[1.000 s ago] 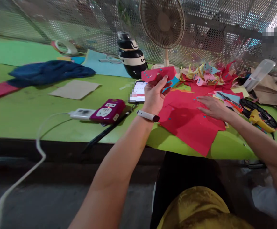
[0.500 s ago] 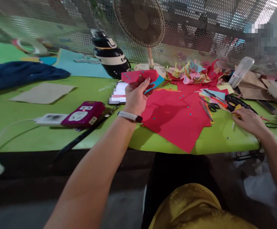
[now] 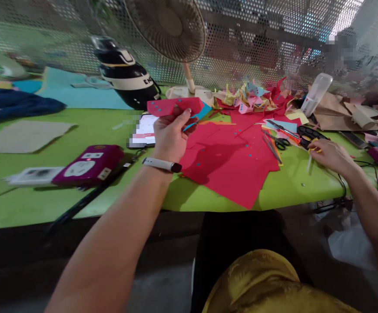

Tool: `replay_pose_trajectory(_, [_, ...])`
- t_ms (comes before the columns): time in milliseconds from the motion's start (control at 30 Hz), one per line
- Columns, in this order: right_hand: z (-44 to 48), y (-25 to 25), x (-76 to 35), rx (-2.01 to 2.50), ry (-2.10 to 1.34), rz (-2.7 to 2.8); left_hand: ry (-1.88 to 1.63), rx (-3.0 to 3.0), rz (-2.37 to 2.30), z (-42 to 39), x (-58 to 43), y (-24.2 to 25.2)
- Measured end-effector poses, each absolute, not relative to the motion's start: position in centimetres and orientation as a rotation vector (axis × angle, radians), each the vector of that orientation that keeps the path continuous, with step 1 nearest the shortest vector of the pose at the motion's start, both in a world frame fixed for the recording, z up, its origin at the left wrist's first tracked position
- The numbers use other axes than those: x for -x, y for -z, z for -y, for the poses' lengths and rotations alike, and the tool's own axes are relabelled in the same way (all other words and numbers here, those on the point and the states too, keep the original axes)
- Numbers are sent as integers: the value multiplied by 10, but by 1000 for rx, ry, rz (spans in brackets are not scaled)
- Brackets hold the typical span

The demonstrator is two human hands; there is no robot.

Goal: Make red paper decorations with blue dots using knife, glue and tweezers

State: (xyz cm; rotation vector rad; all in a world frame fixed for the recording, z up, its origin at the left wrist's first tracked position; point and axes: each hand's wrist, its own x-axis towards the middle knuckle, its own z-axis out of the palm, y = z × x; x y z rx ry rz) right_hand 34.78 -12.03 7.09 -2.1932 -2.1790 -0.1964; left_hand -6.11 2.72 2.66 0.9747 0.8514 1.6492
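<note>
My left hand [image 3: 174, 132] is closed on a red paper piece [image 3: 166, 106] dotted with small blue spots, and a blue paper piece [image 3: 203, 111] shows behind its fingers. Both are held above a large red sheet [image 3: 231, 169] with blue bits scattered on it. At the right, my right hand [image 3: 332, 156] is closed around something yellow [image 3: 314, 147], mostly hidden by the fingers. It rests near the table edge, just in front of a black roundish object [image 3: 309, 134]. Dark-handled scissors [image 3: 282, 143] lie between the red sheet and my right hand.
Crumpled paper scraps [image 3: 254, 96] pile up behind the sheet, beside a fan [image 3: 172, 26]. A black bottle [image 3: 127, 76], a phone [image 3: 146, 128] and a purple power strip [image 3: 89, 165] are at left. A clear plastic bottle [image 3: 317, 93] leans at right.
The view has shifted, so most of the table appears farther left. Both hands keep their hold, with my left hand still raised over the red sheet.
</note>
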Motion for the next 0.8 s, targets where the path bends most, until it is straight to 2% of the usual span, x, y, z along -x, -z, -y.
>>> replay_pose_trajectory(367, [79,-67,-279,1999,162,2339,-1615,-1018,-809,-27,63,-26])
replay_pose_trajectory(600, [61,-46,-251,2087,124,2402,-1614,-967,-798,-29,63,-28])
replay_pose_trajectory(800, [52,-50,-274,1890,-145,2227,-1690,-932,-800,-31,62,-28])
